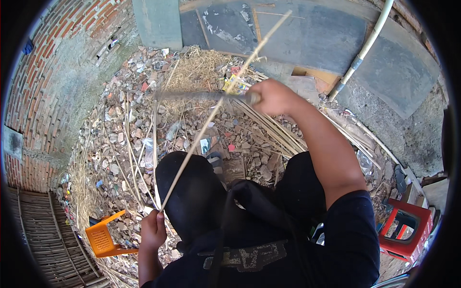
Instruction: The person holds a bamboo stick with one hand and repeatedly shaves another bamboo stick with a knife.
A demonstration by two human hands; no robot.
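My left hand is closed round the lower end of a long pale bamboo strip. The strip slants up and to the right, past my left knee, to the top of the view. A second thin strip rises almost straight from the same hand; whether it is part of the first one I cannot tell. My right hand grips the handle of a large knife, a machete by its shape. Its dark blade, blurred, points left and crosses the slanting strip; whether they touch is unclear.
Bamboo strips lie bundled beyond my knees, over broken bricks and stones. Dry shavings are heaped farther off. An orange plastic chair is at left, a red plastic stool at right. A brick wall and grey panels border the ground.
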